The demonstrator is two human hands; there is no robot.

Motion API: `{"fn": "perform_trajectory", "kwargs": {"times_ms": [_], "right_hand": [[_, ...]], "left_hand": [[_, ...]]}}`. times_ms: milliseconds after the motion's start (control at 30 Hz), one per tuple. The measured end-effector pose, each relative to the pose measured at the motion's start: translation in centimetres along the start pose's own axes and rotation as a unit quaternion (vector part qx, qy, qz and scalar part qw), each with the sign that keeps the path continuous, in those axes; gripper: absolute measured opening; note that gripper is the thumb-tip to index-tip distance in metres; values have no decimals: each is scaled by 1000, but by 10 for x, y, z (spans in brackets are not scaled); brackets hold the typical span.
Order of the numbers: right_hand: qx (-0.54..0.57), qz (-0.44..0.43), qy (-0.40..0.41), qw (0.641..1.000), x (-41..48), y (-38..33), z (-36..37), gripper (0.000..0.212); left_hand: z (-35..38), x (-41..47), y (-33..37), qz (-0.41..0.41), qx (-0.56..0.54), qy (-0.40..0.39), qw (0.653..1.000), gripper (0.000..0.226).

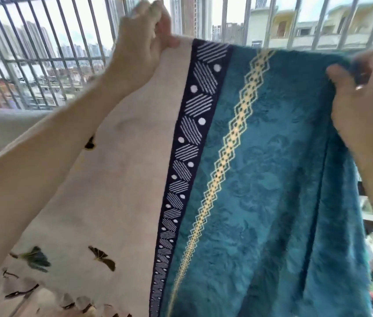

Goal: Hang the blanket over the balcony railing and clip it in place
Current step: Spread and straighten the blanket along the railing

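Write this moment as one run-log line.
left hand: grips cream edge | right hand: grips teal edge | blanket: held up before railing | clips: none seen

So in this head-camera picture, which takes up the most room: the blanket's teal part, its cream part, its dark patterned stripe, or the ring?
1. Teal part, largest.
2. Cream part, though the left forearm covers some of it.
3. Dark patterned stripe.
4. Ring on the right hand, smallest by far.

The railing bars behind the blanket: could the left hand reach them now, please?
Probably yes: the left hand is raised right by the bars, nothing between, though it grips the blanket.
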State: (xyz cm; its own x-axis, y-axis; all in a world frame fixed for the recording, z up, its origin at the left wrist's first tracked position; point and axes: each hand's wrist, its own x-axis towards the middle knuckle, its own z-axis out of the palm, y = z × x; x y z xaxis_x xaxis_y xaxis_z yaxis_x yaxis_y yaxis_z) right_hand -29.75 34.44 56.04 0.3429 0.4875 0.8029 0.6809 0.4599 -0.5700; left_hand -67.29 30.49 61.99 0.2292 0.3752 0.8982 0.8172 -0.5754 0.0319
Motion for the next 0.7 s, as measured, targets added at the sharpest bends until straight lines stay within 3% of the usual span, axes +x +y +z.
{"fn": "perform_trajectory", "kwargs": {"times_ms": [33,67,167,233,300,367,433,533,700], "right_hand": [[-24,18,-13,999,-29,-7,12,33],[-36,-20,-69,997,-37,-2,22,32],[-118,-18,-224,967,-46,16,51,19],[-131,-23,-385,914,-61,21,55,5],[-92,-17,-508,856,-85,16,51,6],[-24,-14,-510,860,-94,9,39,9],[41,19,-453,890,-100,-4,26,13],[123,27,-380,916,-118,-25,10,43],[35,-21,-349,936,-165,-37,4,58]], "left_hand": [[7,-3,0,-14,13,-53,998,5],[17,-7,-4,-30,45,-112,992,2],[36,-22,-12,-92,79,-310,943,8],[37,-30,-12,-101,55,-383,916,11],[27,-35,-6,-107,10,-386,916,11],[12,-38,-4,-126,-33,-352,927,13],[-3,-46,2,-124,-39,-310,942,29],[-17,-71,8,-88,-34,-244,965,40],[-29,-109,5,-40,5,-154,987,40]]}}
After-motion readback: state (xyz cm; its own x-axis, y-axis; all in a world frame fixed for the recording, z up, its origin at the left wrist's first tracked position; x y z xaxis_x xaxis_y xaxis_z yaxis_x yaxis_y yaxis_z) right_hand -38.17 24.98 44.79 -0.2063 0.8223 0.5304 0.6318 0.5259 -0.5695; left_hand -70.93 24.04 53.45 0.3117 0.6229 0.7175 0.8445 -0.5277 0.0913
